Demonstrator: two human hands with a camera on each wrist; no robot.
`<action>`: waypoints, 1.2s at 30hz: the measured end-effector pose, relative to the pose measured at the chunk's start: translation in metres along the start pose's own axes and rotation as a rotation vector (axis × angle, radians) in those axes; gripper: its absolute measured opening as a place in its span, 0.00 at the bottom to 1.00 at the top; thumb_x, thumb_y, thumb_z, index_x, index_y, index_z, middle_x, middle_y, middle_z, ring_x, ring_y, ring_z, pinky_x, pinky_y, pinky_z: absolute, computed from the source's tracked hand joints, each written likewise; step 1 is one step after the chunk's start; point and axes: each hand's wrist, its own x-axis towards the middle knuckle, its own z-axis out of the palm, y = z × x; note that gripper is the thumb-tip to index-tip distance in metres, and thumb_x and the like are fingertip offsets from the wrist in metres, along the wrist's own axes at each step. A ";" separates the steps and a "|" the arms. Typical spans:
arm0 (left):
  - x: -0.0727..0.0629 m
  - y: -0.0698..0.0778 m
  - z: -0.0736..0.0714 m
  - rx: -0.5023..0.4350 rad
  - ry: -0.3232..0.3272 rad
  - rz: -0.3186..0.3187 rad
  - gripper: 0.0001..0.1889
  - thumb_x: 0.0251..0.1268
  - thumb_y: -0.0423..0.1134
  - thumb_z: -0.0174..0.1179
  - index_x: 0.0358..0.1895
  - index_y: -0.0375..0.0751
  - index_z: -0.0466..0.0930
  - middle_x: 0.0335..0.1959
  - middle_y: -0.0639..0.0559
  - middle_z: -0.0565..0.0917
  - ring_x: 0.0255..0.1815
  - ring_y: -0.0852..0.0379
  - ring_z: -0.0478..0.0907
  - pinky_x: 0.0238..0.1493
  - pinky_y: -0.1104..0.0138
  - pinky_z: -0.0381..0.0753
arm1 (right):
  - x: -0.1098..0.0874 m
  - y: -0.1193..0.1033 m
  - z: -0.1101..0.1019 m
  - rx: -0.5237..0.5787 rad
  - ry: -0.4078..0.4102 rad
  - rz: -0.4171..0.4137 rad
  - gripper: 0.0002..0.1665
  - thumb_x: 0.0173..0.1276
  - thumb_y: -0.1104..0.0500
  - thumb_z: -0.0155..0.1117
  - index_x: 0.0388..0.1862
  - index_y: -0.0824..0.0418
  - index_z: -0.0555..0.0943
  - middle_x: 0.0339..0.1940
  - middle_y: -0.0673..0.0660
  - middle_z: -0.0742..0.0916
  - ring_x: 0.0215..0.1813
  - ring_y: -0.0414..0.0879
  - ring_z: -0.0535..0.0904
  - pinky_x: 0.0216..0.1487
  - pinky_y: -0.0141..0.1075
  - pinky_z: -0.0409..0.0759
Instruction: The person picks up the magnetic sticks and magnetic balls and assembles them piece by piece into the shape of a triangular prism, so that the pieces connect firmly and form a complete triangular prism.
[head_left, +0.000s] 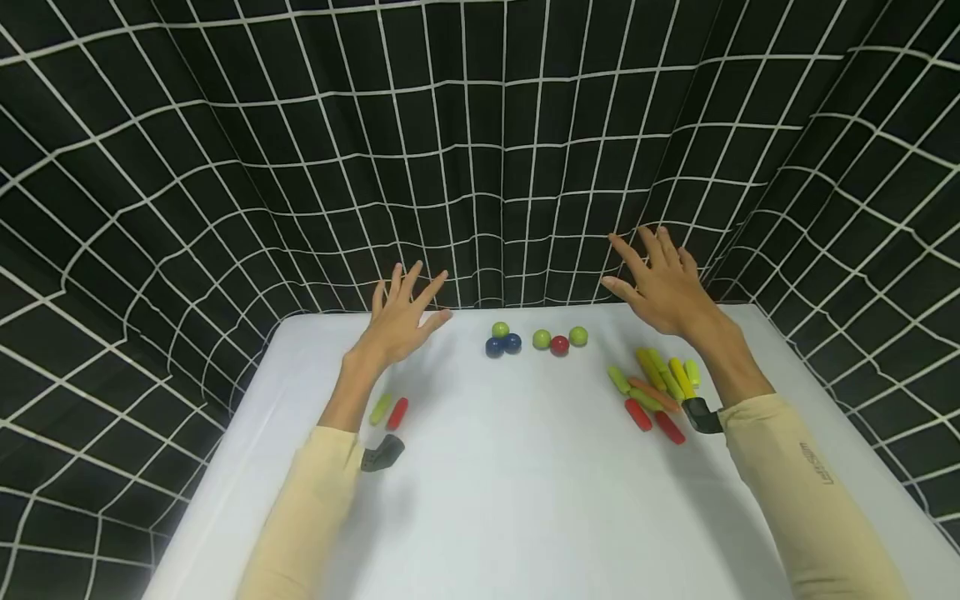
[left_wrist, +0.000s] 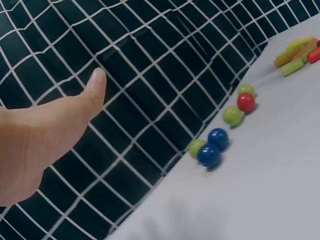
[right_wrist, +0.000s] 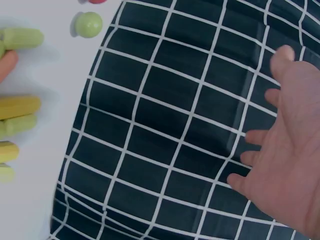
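My left hand (head_left: 397,327) hovers over the left back part of the white table, fingers spread and holding nothing. Below its wrist lie a green stick-like piece (head_left: 381,409) and a red one (head_left: 398,413). Raised above the right back part, my right hand (head_left: 666,287) also has its fingers spread and grips nothing. Under that forearm is a loose cluster of short sticks: yellow (head_left: 649,368), green (head_left: 618,380), orange (head_left: 654,393) and red (head_left: 638,414). Between the hands sit small balls: blue (head_left: 494,347), green (head_left: 542,338) and red (head_left: 559,345).
The white table (head_left: 525,483) ends at a black curtain with a white grid (head_left: 465,167), which surrounds the back and sides. A dark wrist-camera mount (head_left: 383,453) sits by the left wrist, and another mount (head_left: 702,415) by the right.
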 end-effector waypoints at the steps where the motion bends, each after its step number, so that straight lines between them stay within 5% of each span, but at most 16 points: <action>1: 0.001 0.001 0.004 -0.008 0.009 0.003 0.37 0.81 0.66 0.43 0.86 0.67 0.43 0.89 0.44 0.38 0.89 0.36 0.26 0.85 0.37 0.28 | -0.003 0.001 0.001 -0.002 -0.002 -0.001 0.44 0.82 0.34 0.46 0.88 0.47 0.47 0.87 0.72 0.49 0.87 0.73 0.36 0.81 0.74 0.39; 4: 0.003 0.009 0.022 -0.048 0.037 0.009 0.37 0.81 0.62 0.48 0.85 0.66 0.46 0.88 0.40 0.46 0.89 0.35 0.36 0.85 0.38 0.39 | -0.015 0.005 0.007 0.006 -0.027 0.000 0.43 0.82 0.36 0.48 0.87 0.50 0.50 0.85 0.76 0.53 0.86 0.76 0.42 0.80 0.75 0.43; 10: 0.009 0.037 0.073 -0.109 0.023 0.025 0.31 0.82 0.52 0.53 0.82 0.53 0.61 0.77 0.41 0.73 0.79 0.40 0.69 0.78 0.42 0.65 | -0.048 0.004 0.022 0.059 -0.118 0.011 0.37 0.83 0.42 0.53 0.79 0.63 0.67 0.73 0.76 0.76 0.74 0.75 0.70 0.73 0.73 0.63; 13: 0.012 0.051 0.099 -0.141 -0.002 0.035 0.27 0.82 0.48 0.53 0.77 0.46 0.68 0.77 0.43 0.72 0.77 0.39 0.71 0.74 0.41 0.71 | -0.068 0.000 0.031 0.109 -0.173 0.007 0.31 0.82 0.46 0.56 0.70 0.69 0.76 0.53 0.69 0.89 0.51 0.64 0.85 0.62 0.66 0.80; 15: 0.013 0.057 0.114 -0.149 -0.027 0.039 0.27 0.82 0.47 0.54 0.78 0.45 0.68 0.80 0.44 0.68 0.79 0.39 0.67 0.73 0.41 0.72 | -0.080 -0.003 0.039 0.143 -0.224 0.001 0.27 0.81 0.49 0.58 0.62 0.70 0.81 0.37 0.62 0.90 0.35 0.52 0.84 0.52 0.58 0.85; 18: 0.012 0.062 0.131 -0.121 -0.060 0.048 0.29 0.81 0.47 0.54 0.79 0.45 0.66 0.84 0.45 0.61 0.82 0.39 0.63 0.72 0.42 0.74 | -0.096 -0.005 0.054 0.177 -0.330 0.017 0.23 0.80 0.50 0.59 0.58 0.70 0.82 0.21 0.52 0.83 0.23 0.42 0.75 0.38 0.46 0.83; 26: -0.006 0.062 0.135 -0.072 -0.021 0.015 0.26 0.73 0.50 0.65 0.70 0.46 0.77 0.62 0.43 0.77 0.56 0.46 0.76 0.57 0.55 0.80 | -0.124 0.000 0.078 0.172 -0.533 0.048 0.19 0.74 0.51 0.68 0.58 0.58 0.85 0.40 0.52 0.84 0.43 0.47 0.77 0.46 0.45 0.81; 29: -0.017 0.061 0.132 -0.085 -0.037 0.002 0.28 0.71 0.52 0.67 0.69 0.45 0.78 0.55 0.43 0.79 0.51 0.48 0.78 0.55 0.54 0.82 | -0.128 0.001 0.077 0.180 -0.517 0.029 0.10 0.73 0.56 0.69 0.50 0.55 0.87 0.37 0.50 0.85 0.40 0.45 0.77 0.44 0.44 0.81; 34: -0.032 0.064 0.127 -0.148 -0.073 0.017 0.24 0.69 0.50 0.69 0.63 0.43 0.82 0.48 0.46 0.84 0.49 0.49 0.84 0.57 0.55 0.85 | -0.127 0.003 0.087 0.140 -0.462 0.037 0.14 0.73 0.59 0.69 0.55 0.55 0.85 0.43 0.53 0.86 0.45 0.48 0.79 0.53 0.54 0.84; 36: -0.040 0.067 0.124 -0.189 -0.100 0.016 0.22 0.69 0.49 0.69 0.61 0.44 0.83 0.47 0.49 0.85 0.51 0.51 0.85 0.60 0.56 0.84 | -0.127 0.002 0.094 0.122 -0.437 0.023 0.09 0.73 0.60 0.68 0.50 0.55 0.85 0.38 0.52 0.84 0.42 0.47 0.78 0.47 0.48 0.83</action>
